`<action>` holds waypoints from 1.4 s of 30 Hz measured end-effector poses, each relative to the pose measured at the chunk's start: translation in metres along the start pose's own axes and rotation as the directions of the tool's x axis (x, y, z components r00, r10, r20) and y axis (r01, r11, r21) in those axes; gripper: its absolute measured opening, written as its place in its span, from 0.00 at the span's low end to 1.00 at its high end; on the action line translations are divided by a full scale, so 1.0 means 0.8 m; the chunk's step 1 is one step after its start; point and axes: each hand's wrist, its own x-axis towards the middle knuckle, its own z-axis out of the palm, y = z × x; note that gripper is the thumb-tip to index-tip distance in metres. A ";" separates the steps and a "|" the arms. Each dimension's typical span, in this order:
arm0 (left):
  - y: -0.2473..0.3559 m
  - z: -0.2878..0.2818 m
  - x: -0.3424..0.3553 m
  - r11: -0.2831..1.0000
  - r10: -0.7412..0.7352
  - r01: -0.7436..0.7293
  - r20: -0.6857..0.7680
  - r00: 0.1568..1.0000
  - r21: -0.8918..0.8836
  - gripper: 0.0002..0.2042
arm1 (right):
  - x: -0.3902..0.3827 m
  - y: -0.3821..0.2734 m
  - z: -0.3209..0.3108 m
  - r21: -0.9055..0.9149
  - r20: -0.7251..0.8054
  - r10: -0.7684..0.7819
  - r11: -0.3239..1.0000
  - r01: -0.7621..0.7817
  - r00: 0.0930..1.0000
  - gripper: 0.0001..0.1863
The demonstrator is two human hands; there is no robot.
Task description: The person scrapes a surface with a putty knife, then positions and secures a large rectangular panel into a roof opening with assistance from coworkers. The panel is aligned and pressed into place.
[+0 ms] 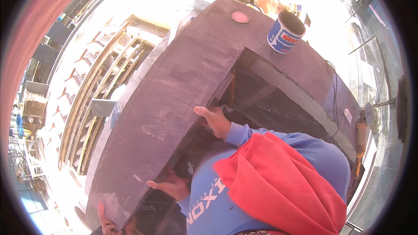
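A large dark grey stone slab (174, 87) runs from the bottom left to the top right and has a dark opening beside it. My right hand (213, 121) grips the slab's inner edge at mid-frame, thumb on top. Lower down, my left hand (170, 186) holds the same edge, its fingers partly hidden under the stone. Blue sleeves and a bunched red cloth (283, 182) fill the lower right. At the bottom left, another person's hand (104, 222) touches the slab's corner.
An open blue tin can (285, 32) and a round pinkish disc (240, 16) sit on the far dark surface. A wooden stair frame (100, 87) lies to the left, far below. Glass panels (370, 74) and an angle grinder (361, 135) are at the right.
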 end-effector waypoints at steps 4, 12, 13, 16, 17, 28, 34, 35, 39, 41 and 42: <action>-0.009 -0.025 0.007 0.996 0.069 -0.063 0.102 0.992 -0.057 0.34 | 0.000 -0.003 0.000 -0.038 0.086 0.070 0.997 -0.067 0.994 0.30; -0.080 -0.089 0.051 0.905 0.356 -0.402 0.268 0.895 0.139 0.36 | -0.014 -0.016 0.009 0.055 0.066 0.046 0.997 -0.050 0.997 0.23; -0.078 -0.086 0.052 0.845 0.410 -0.487 0.314 0.856 0.223 0.36 | -0.018 -0.020 0.012 0.077 0.044 0.035 0.996 -0.038 0.998 0.24; -0.058 -0.067 0.034 0.656 0.515 -0.642 0.387 0.765 0.396 0.38 | -0.014 -0.019 0.005 0.087 0.133 0.029 0.995 -0.041 0.991 0.23; -0.047 -0.056 0.027 0.664 0.531 -0.651 0.380 0.757 0.368 0.38 | -0.015 -0.021 0.006 0.089 0.135 0.030 0.995 -0.042 0.990 0.23; -0.044 -0.065 0.022 0.594 0.536 -0.674 0.408 0.739 0.440 0.38 | -0.011 -0.011 0.004 0.097 0.154 0.026 0.994 -0.042 0.988 0.18; -0.036 -0.052 0.017 0.840 0.423 -0.496 0.306 0.853 0.222 0.36 | -0.014 -0.018 -0.001 0.087 0.179 0.021 0.996 -0.037 0.984 0.19; -0.041 -0.052 0.023 0.958 0.280 -0.288 0.243 0.929 -0.002 0.34 | -0.011 -0.017 -0.004 0.085 0.167 0.022 0.996 -0.037 0.986 0.19; -0.068 -0.073 0.043 0.990 0.136 -0.130 0.137 0.981 -0.048 0.28 | -0.013 -0.022 0.004 0.086 0.175 0.037 0.995 -0.053 0.984 0.22; -0.035 -0.046 0.028 0.973 -0.028 0.040 0.059 0.998 -0.228 0.30 | -0.009 -0.022 0.003 0.078 0.190 0.015 0.997 -0.030 0.982 0.23; -0.016 -0.030 0.021 0.910 -0.151 0.147 0.019 0.988 -0.388 0.32 | -0.007 -0.018 0.003 0.057 0.211 0.003 0.998 -0.015 0.978 0.24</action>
